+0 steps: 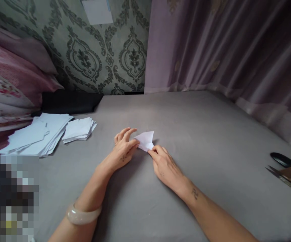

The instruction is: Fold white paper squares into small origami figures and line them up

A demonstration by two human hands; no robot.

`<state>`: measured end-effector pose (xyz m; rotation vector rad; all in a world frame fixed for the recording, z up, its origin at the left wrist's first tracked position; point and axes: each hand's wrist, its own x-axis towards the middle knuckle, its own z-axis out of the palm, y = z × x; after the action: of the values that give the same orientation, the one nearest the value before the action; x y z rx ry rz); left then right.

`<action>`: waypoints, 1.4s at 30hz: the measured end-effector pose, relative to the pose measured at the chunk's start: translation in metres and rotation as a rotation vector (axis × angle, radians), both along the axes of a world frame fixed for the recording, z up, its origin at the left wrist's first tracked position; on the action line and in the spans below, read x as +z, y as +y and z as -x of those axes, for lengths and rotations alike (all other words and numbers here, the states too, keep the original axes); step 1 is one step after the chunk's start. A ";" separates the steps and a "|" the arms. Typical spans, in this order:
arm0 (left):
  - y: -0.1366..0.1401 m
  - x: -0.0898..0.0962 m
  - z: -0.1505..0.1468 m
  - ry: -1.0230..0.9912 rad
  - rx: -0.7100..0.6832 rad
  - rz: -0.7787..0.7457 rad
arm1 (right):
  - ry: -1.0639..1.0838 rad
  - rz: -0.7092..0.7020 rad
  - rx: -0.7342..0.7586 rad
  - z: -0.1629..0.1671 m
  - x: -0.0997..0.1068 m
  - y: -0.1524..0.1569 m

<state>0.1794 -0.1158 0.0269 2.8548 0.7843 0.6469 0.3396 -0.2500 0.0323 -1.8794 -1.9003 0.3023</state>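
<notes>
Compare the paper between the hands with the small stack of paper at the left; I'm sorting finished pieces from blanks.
The folded paper is a single piece, creased into a pointed shape with one part raised; the small stack is many flat, squarish sheets.
The folded paper is pinched by the left hand and the right hand; the small stack lies untouched, beside a larger pile.
Both are white and rest on the grey surface.

damask wallpaper [105, 57], mauve curtain [223, 50], grey bedsheet [198, 134]
</notes>
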 end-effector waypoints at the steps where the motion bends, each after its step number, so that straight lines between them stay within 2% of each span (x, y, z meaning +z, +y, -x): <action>1: 0.000 0.000 0.000 0.002 -0.011 0.011 | -0.003 0.001 -0.002 0.000 0.000 0.000; 9: -0.001 -0.006 -0.007 0.008 -0.025 0.083 | -0.024 0.019 0.005 0.001 0.003 -0.001; 14: -0.002 0.000 -0.009 -0.017 -0.020 0.125 | -0.029 0.034 0.007 0.002 0.004 -0.002; 19: -0.006 0.012 -0.007 -0.144 -0.020 0.187 | -0.025 0.030 0.023 0.000 0.004 -0.002; 22: -0.005 0.015 -0.003 -0.281 0.095 0.235 | -0.009 0.019 0.036 -0.001 0.003 -0.001; 24: -0.003 0.014 0.000 -0.340 0.225 0.315 | -0.001 0.020 0.037 -0.002 0.002 -0.001; 26: -0.002 0.011 0.001 -0.310 0.306 0.448 | -0.001 0.023 0.037 -0.002 0.002 -0.001; 29: -0.005 0.007 -0.003 -0.215 0.280 0.646 | -0.004 0.030 0.044 -0.003 0.002 -0.001; 31: -0.008 0.004 -0.009 -0.203 0.256 0.700 | 0.002 0.035 0.054 -0.003 0.003 0.000; 36: -0.015 -0.004 -0.022 -0.198 0.267 0.565 | 0.027 0.050 0.067 -0.004 0.005 0.000; 42: -0.019 -0.013 -0.026 -0.210 0.070 0.456 | 0.028 0.051 0.074 -0.005 0.007 -0.003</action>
<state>0.2051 -0.1347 0.0143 2.3188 0.8688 0.6619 0.3444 -0.2528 0.0395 -1.8307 -1.9636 0.4016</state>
